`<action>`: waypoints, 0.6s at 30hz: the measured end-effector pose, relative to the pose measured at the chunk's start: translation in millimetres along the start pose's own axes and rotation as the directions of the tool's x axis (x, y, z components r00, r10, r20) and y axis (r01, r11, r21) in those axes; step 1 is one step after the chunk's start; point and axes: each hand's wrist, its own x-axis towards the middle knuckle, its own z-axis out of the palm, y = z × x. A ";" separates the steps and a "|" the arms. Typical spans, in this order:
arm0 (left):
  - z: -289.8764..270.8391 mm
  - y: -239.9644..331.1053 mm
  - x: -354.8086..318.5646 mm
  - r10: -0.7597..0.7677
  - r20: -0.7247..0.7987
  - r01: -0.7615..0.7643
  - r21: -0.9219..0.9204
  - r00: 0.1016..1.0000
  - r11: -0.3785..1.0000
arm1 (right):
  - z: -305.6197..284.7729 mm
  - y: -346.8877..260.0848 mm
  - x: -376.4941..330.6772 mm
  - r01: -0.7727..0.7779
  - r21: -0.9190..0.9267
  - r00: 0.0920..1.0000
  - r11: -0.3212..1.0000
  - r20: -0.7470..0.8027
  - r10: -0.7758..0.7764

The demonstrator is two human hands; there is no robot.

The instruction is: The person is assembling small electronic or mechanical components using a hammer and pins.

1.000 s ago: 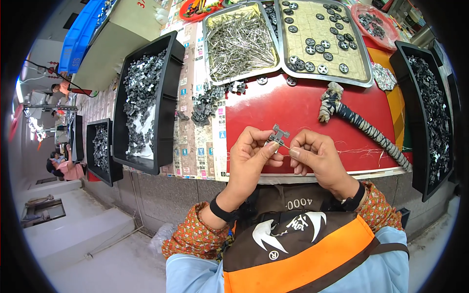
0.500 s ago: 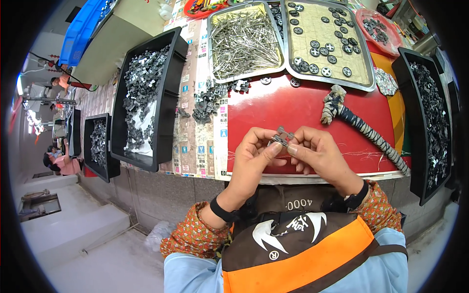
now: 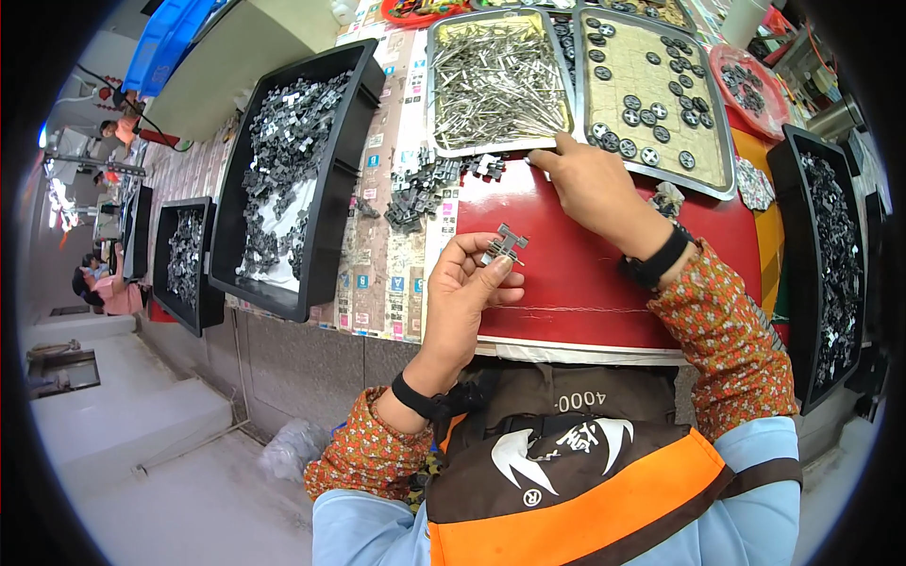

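Here the left hand (image 3: 467, 297) pinches a metal part (image 3: 505, 245) above the red mat (image 3: 576, 283).

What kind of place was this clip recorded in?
Most likely a small-parts assembly workshop: black bins heaped with dark metal pieces, a steel tray of pins, and the left hand holding one small metal part.

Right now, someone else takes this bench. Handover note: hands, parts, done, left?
Left hand: pinches a small grey metal bracket above the red mat.
Right hand: empty, fingertips at the near edge of the tray of metal pins, beside the tray of black washers.
Loose brackets lie heaped beside the mat; more fill the black bin.
Done: bracket in hand.
Left: no pin or washer picked yet, as far as shown.
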 end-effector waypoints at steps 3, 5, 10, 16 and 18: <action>-9.8 -2.4 0.6 0.014 -0.022 -0.013 0.005 1.000 1.000 | -8.7 -10.1 -14.7 0.014 0.049 1.000 0.999 -0.004 -0.014; -12.7 -4.0 3.7 0.011 -0.022 -0.011 0.013 1.000 1.000 | -18.4 -15.9 -30.0 -0.023 0.160 0.995 0.987 0.097 0.007; -10.7 -20.2 14.0 0.040 0.023 -0.042 0.062 0.999 0.997 | -34.7 -26.4 -62.4 -0.149 0.317 0.970 0.937 0.230 0.077; 11.9 -23.3 24.8 0.061 0.035 -0.066 0.184 0.998 0.981 | -39.1 -21.2 -75.4 -0.193 0.269 0.977 0.944 0.137 0.161; 17.8 -25.5 30.3 0.077 0.037 -0.084 0.271 0.996 0.959 | -37.5 -19.0 -79.8 -0.168 0.249 0.984 0.954 0.104 0.146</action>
